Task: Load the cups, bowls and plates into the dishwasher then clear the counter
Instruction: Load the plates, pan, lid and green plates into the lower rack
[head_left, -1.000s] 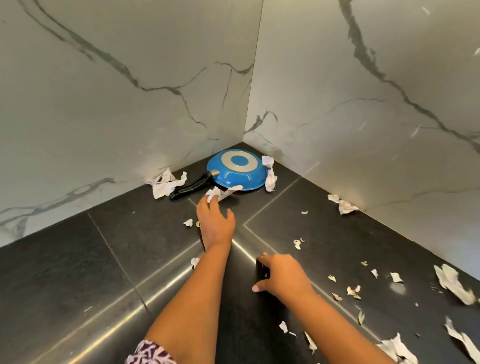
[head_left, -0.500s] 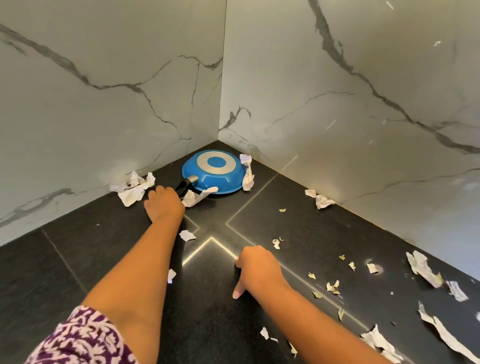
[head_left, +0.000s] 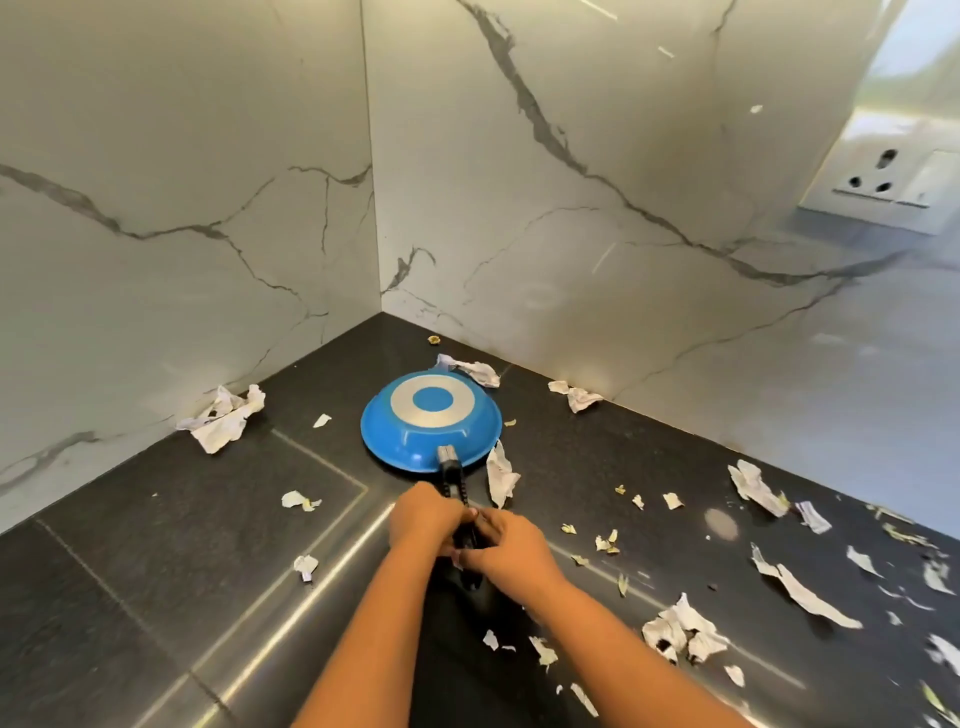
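Observation:
A blue frying pan (head_left: 431, 428) lies upside down on the black counter (head_left: 156, 545), near the marble corner. Its black handle (head_left: 452, 475) points toward me. My left hand (head_left: 423, 522) and my right hand (head_left: 511, 545) meet over the near end of that handle, and both grip it. The handle's end shows below my fingers. Crumpled paper scraps (head_left: 223, 423) lie against the left wall, and another torn piece (head_left: 501, 475) sits just right of the handle.
Torn paper and small food bits litter the counter, thickest at the right (head_left: 800, 592) and front right (head_left: 680, 631). Marble walls close the corner. A wall socket (head_left: 883, 187) sits at the upper right. Metal inlay strips cross the counter.
The pan has swung round so its handle points at me instead of left. My left hand took the handle and my right hand left the counter and joined it.

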